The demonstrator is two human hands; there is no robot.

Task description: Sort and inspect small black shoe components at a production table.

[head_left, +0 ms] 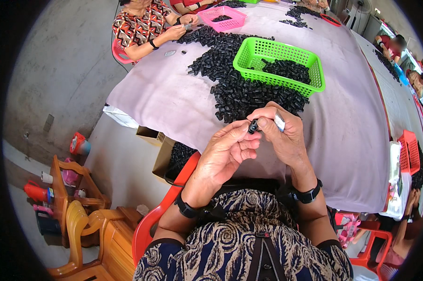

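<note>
Between the fingertips of both hands is a small black plastic cylindrical part (253, 126), held over the table's near side. My left hand (230, 147) pinches it from the left, its other fingers curled. From the right, my right hand (281, 133) grips the same part with thumb and forefinger; a whitish wrap (279, 121) sits around one of its fingers. Just beyond my hands lies a heap of similar black parts (232, 100). A green plastic basket (279, 83) stands against the heap, with more black parts inside.
A pale cloth covers the table (345, 150). Across at the far left, a person (141, 28) works beside a pink basket (222, 17). A red chair (157, 210) and a cardboard box (163, 159) are at my left. Other people sit along another table at the right.
</note>
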